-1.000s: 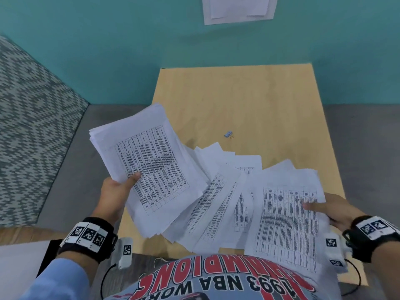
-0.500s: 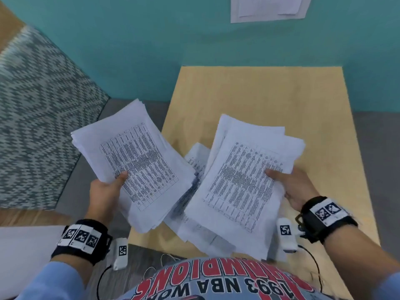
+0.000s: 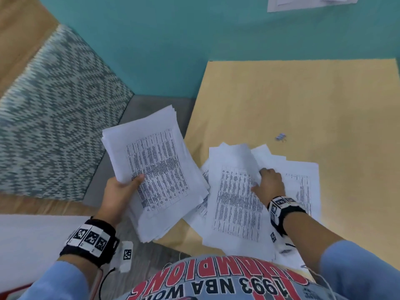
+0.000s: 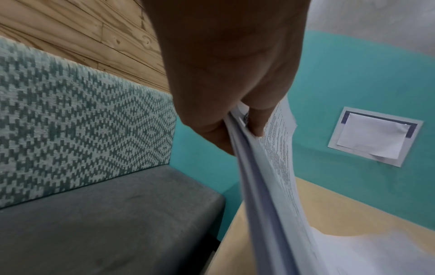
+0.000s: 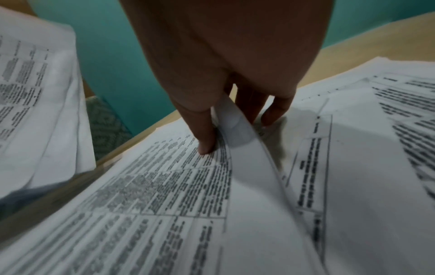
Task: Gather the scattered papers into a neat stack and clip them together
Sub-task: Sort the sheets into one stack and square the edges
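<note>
My left hand grips a thick stack of printed papers with the thumb on top, raised beyond the table's left edge. In the left wrist view the stack sits edge-on between thumb and fingers of that hand. Loose printed sheets lie fanned on the tan table near its front edge. My right hand rests on them. In the right wrist view that hand pinches the lifted edge of the top sheet. A small binder clip lies beyond the sheets.
A bench with a patterned back and grey seat stands left of the table. A teal wall with a posted notice is behind. A white surface is at the lower left.
The bundle my right hand held up half a second ago now lies on the table. That hand has moved forward and taken hold of the top sheet's edge. The left stack stays raised.
</note>
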